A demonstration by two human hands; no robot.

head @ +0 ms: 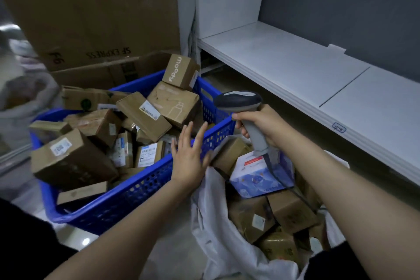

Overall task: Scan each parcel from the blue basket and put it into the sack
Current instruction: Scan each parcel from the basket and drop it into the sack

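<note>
Your right hand (261, 125) grips the scanner (241, 107) above the sack (218, 234). Your left hand (189, 152), fingers spread, hovers over the blue basket (127, 198) rim (parcels (145, 113) piled inside), perhaps brushing the sack's edge.

The blue basket (136, 195), a perforated plastic crate, sits on the floor (172, 248). It is heaped with brown cardboard parcels (142, 116) lying tilted at all angles, many bearing white labels. A moody box (180, 70) leans at the far corner, on top of the pile. Just right of the basket stands the white sack (227, 250), its mouth open. It holds more brown boxes (291, 211), with a blue-and-white carton (259, 177) on top. The grey scanner (238, 101), dark-headed, is gripped by its handle in the right hand (261, 125) above the sack, its cable trailing down.
</note>
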